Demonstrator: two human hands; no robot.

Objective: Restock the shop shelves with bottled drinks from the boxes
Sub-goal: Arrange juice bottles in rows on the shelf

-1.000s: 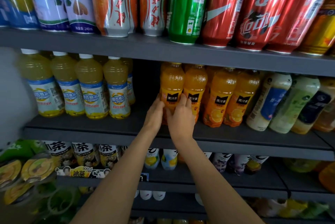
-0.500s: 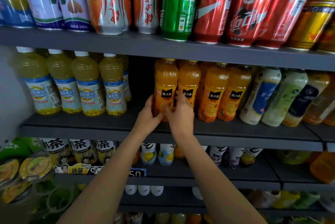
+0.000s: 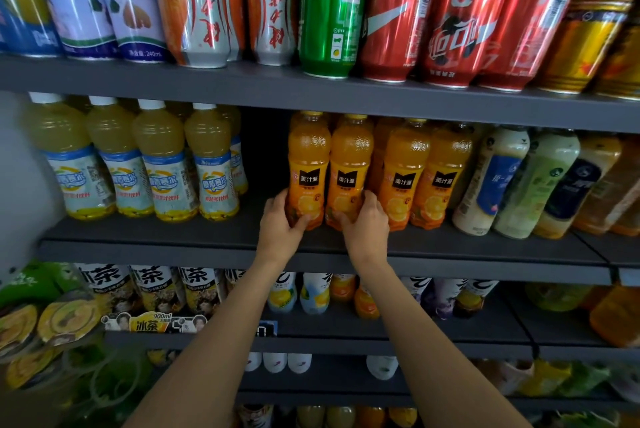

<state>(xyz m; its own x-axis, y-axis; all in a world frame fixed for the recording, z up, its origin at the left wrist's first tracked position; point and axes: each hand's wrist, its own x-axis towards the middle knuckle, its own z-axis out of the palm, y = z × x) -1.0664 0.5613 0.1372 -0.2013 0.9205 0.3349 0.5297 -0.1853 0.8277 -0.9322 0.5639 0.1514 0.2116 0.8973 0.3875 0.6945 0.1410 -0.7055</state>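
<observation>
on the dark grey metal middle shelf (image 3: 207,237), the left hand (image 3: 278,225) gripped the leftmost orange plastic juice bottle (image 3: 308,168), fingers curled round its base; the right hand (image 3: 363,227) held the neighbouring orange bottle (image 3: 350,171) likewise; both bottles stood upright at the shelf front; a dark gap (image 3: 265,157) beside them looked unfilled, so restocking seemed partly done; no boxes showed.

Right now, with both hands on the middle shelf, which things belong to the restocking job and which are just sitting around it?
Part of the job:
- left hand, gripping the leftmost orange juice bottle
- right hand, gripping the second orange juice bottle
- middle shelf

Just sitting there:
- pale yellow bottles
- red cans
- green can
- iced tea bottles
</observation>
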